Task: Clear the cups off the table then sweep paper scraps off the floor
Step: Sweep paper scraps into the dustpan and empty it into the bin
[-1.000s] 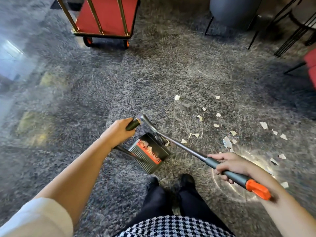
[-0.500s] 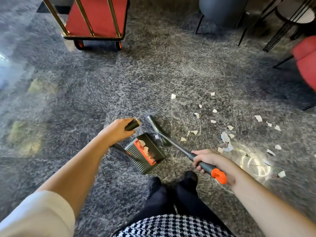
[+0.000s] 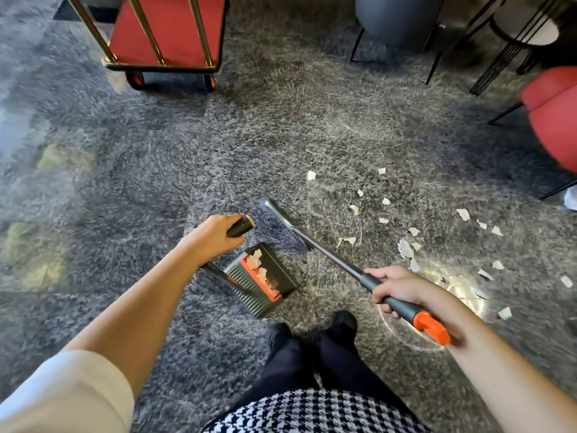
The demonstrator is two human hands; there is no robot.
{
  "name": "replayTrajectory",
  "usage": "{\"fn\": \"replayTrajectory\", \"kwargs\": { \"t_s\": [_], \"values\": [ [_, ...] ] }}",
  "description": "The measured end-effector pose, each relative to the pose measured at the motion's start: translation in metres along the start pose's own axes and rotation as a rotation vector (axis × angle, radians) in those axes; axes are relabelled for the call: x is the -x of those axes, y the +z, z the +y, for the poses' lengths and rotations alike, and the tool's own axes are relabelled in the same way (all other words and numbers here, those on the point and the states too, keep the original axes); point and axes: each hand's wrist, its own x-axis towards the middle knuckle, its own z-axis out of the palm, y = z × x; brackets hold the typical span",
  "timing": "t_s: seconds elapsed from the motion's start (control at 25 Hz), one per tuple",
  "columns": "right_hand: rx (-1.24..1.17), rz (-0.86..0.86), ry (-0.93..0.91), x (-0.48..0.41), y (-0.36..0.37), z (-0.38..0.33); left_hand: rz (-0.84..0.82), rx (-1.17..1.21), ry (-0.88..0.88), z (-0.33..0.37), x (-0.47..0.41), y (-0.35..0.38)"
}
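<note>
Right hand (image 3: 402, 289): fingers wrapped round the broom (image 3: 331, 254) handle, just ahead of its orange end.
Dustpan (image 3: 265, 276): on the carpet (image 3: 281, 135) between both hands; scraps (image 3: 256, 254) inside.
Left hand (image 3: 215, 235): fist closed on the dustpan's upright handle.
Broom head: beyond the dustpan, well apart from the right hand.
Loose scraps: scattered right of the broom shaft.
Cart (image 3: 168, 29): far left.

Head-worn wide-angle view, looking steeply down, floor (image 3: 281, 126) near
</note>
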Motion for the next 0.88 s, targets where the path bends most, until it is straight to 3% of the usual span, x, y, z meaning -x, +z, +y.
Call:
{"fn": "replayTrajectory", "kwargs": {
  "t_s": [0.4, 0.6, 0.88],
  "values": [
    [-0.209, 0.149, -0.030, -0.026, -0.039, -0.012, 0.140, 0.020, -0.025, 0.016, -0.039, -0.033],
    [-0.297, 0.213, -0.067, -0.071, -0.089, -0.056, 0.202, 0.003, 0.008, 0.033, -0.119, -0.070],
    [-0.332, 0.254, -0.050, -0.163, -0.170, -0.151, 0.148, -0.009, 0.070, 0.047, -0.267, -0.131]
  ]
}}
